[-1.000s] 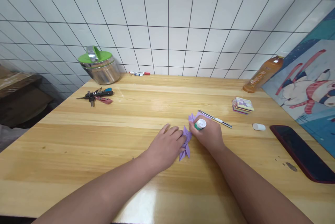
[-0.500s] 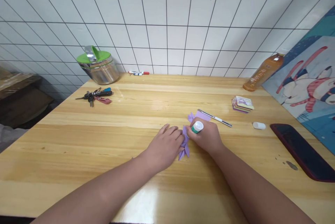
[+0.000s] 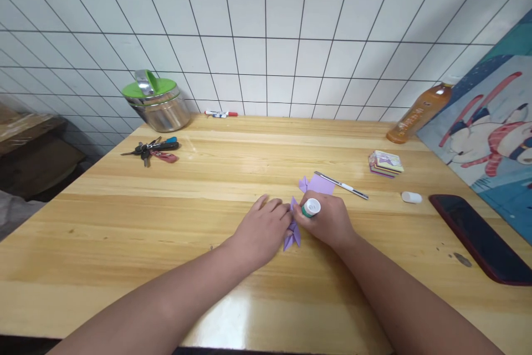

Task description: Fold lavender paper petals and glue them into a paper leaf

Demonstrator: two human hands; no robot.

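Observation:
A folded purple paper piece point(image 3: 292, 237) with pointed flaps lies on the wooden table. My left hand point(image 3: 264, 232) holds it down at its left edge, fingers bent, index fingertip and thumb on the paper. My right hand point(image 3: 330, 219) is wrapped round a glue stick point(image 3: 311, 207), green with a white base, tilted with its base up. The glue stick's lower end is hidden by my fingers, over the right side of the folded paper. Just beyond my right hand lie a flat purple sheet point(image 3: 321, 184) and a small folded purple piece point(image 3: 304, 183).
A utility knife point(image 3: 341, 185) lies across the sheet's edge. To the right are a white cap point(image 3: 411, 197), a phone point(image 3: 482, 238), a paper stack point(image 3: 385, 163) and a bottle point(image 3: 421, 114). Keys point(image 3: 152, 150), a steel pot point(image 3: 160, 106) and markers point(image 3: 221, 114) lie farther back.
My right hand has shifted slightly toward me and to the left with the glue stick. My left hand stays on the folded paper.

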